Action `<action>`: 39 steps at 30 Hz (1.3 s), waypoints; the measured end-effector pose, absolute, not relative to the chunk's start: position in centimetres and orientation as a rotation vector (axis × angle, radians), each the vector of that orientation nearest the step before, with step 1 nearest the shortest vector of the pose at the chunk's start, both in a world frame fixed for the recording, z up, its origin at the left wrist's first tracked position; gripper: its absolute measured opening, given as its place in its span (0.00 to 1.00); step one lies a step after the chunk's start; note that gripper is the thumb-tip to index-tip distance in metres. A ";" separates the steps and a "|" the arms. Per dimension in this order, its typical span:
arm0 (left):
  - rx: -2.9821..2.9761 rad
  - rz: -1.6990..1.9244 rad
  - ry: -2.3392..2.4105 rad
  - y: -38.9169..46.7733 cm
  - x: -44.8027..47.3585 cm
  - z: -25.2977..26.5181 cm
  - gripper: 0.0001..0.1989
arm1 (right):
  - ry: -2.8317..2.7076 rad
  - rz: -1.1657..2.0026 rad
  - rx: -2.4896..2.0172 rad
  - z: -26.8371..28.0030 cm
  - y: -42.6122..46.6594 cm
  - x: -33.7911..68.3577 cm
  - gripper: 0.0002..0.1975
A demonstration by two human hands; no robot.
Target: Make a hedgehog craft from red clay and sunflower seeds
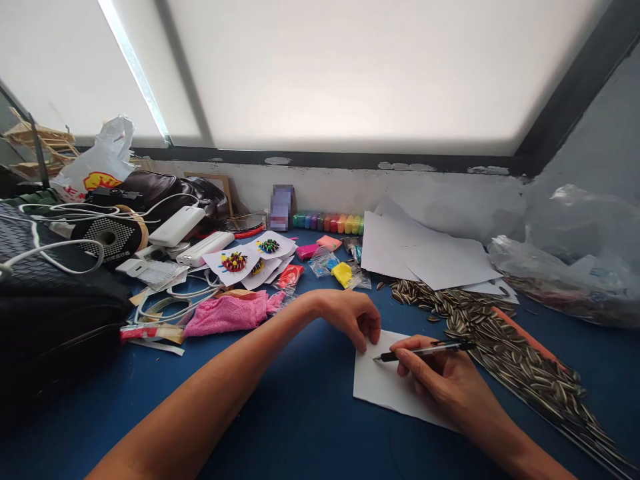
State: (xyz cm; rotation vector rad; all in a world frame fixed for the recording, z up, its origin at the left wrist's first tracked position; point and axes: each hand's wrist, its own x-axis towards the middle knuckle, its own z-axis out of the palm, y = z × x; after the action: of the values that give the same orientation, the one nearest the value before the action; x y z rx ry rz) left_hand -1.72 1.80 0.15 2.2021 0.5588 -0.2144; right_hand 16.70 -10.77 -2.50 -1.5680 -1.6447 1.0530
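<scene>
My right hand (437, 377) grips a black pen (425, 350) between thumb and fingers. Its tip meets a white sheet of paper (380, 387) on the blue table, where a short faint mark shows. At the upper left corner of this paper, my left hand (353, 317) bends over with curled fingers, holding it down by the fingertips. The lower right part of the sheet is hidden beneath my right hand.
Sunflower seeds (510, 353) spread along the right, below larger white sheets (425, 250). Clay packets, including a yellow one (343, 273), lie beyond my hands. On the left are a pink cloth (227, 313), decorated paper pieces (233, 262), white cables and a black bag (55, 300).
</scene>
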 end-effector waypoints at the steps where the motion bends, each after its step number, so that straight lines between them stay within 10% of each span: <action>1: 2.202 -0.216 0.562 1.8 -1.7 0.2 0.12 | -1.647 1.049 -1.570 -2.4 -10.8 16.7 0.19; 39: 2.249 -0.186 0.496 2.0 -1.9 -0.2 0.13 | -1.671 0.980 -1.625 -1.8 -10.6 17.6 0.23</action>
State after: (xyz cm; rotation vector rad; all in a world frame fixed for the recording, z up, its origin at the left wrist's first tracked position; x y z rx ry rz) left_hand -1.91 1.99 -0.15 2.2485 0.4963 -0.1863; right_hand 17.56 -10.60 -1.79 -1.6246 -1.6712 0.9803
